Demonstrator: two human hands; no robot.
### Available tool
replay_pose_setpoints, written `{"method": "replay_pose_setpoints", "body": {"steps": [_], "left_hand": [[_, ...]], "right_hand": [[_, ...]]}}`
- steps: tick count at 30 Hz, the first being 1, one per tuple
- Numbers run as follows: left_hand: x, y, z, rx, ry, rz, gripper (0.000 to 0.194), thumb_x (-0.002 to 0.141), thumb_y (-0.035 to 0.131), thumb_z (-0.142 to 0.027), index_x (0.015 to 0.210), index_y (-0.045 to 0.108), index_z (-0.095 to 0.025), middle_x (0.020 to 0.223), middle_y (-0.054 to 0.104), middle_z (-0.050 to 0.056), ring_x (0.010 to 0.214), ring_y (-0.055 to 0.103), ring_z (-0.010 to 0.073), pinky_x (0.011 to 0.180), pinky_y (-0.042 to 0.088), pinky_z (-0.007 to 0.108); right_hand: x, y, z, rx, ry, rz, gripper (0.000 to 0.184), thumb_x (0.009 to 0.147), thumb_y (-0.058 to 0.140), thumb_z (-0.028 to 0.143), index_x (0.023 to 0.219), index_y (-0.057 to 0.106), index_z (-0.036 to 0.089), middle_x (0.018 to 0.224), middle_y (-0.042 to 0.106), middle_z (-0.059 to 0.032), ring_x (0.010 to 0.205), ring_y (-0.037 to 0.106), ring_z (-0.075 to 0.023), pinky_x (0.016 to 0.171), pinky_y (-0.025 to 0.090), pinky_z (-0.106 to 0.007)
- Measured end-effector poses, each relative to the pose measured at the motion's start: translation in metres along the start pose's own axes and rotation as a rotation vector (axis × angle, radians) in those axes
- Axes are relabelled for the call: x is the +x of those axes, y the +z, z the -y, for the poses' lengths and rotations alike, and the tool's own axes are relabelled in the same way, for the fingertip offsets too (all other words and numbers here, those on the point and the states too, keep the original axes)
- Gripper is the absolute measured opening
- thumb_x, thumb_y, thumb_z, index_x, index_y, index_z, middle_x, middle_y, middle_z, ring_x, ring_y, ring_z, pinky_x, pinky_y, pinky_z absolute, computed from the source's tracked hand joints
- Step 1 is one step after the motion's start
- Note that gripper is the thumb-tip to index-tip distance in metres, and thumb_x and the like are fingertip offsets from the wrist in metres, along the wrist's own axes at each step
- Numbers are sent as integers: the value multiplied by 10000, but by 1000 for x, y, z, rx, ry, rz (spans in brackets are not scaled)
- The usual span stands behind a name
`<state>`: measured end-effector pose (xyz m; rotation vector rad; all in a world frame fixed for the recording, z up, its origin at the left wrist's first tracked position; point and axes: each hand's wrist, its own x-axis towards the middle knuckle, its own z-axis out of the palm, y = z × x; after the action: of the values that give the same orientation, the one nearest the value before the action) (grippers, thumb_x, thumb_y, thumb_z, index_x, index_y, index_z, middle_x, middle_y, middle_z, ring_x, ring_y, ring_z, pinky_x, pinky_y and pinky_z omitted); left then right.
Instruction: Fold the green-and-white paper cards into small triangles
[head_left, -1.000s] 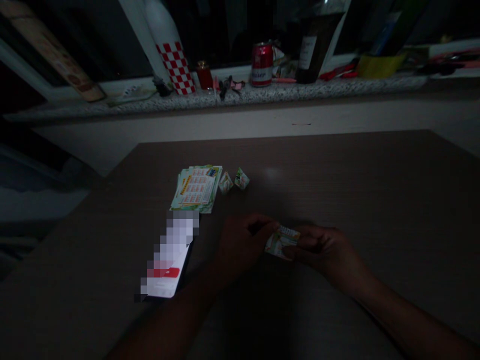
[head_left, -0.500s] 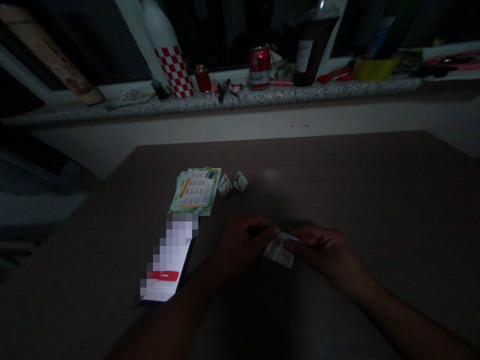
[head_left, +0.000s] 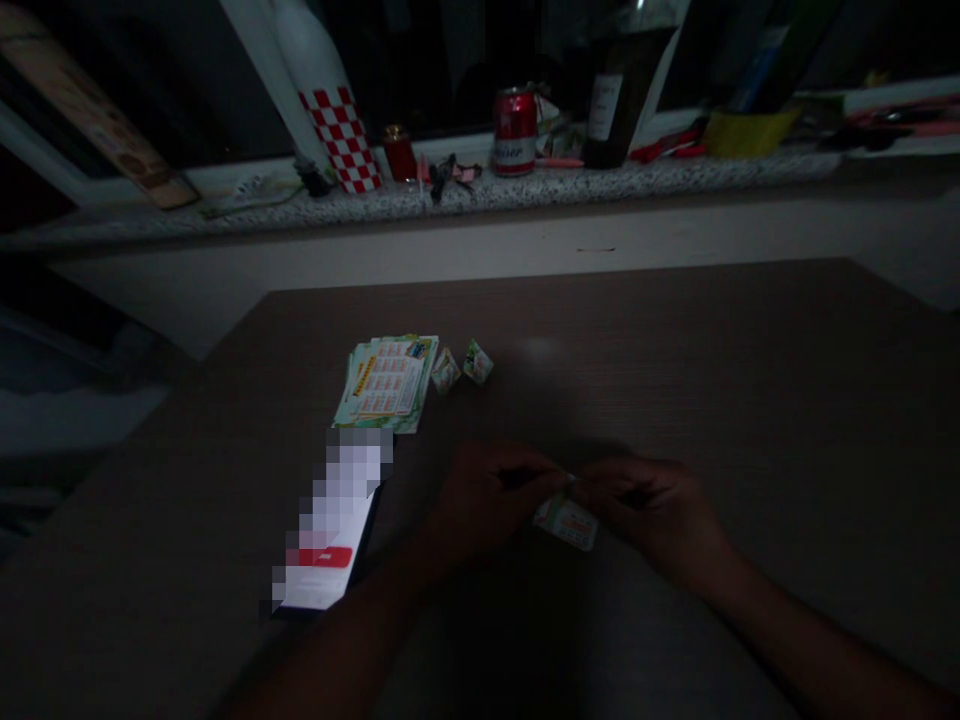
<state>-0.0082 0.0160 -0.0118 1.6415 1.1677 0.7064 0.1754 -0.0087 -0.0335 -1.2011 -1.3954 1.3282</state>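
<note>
Between both hands is a small printed paper card (head_left: 571, 525), partly folded, its lower part hanging below the fingertips. My left hand (head_left: 495, 500) pinches its upper left edge with thumb and forefinger. On the other side my right hand (head_left: 652, 500) is closed on the upper right edge, and the fingertips of the two hands almost meet. The fingers hide the card's top. Beyond my left hand lie two small folded papers (head_left: 478, 362) with similar green print. A stack of printed cards (head_left: 390, 380) rests to their left.
A lit phone (head_left: 322, 585), its screen partly pixelated, lies left of my left forearm on the wooden table (head_left: 675, 350). Behind, a stone windowsill (head_left: 510, 200) carries a red can (head_left: 514, 130), a checkered bottle (head_left: 341, 130), a dark bottle (head_left: 611, 110) and a yellow container (head_left: 750, 133). The room is dim.
My fingertips have drawn closer together at the card's top, and the card's visible part has shifted slightly down and right. The view has moved a little; the other things stay put.
</note>
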Motion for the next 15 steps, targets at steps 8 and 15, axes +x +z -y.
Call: {"method": "replay_pose_setpoints", "body": {"steps": [8,15], "left_hand": [[-2,2,0,20,96,-38,136,808,643,-256,791,741,-164,742,715,22,674,632,133,610,446,208],[-3,1,-1,-90,1,-57,127,779,665,-263,778,733,-156,739,720,35,669,635,146,595,461,216]], "right_hand": [[-2,-1,5,3,-11,-7,106,773,698,302,780,750,210,695,754,-23,607,690,-154,538,538,-219],[-1,-4,9,23,13,-16,135,755,712,318,717,739,191,665,748,-32,565,672,-141,507,526,-208]]}}
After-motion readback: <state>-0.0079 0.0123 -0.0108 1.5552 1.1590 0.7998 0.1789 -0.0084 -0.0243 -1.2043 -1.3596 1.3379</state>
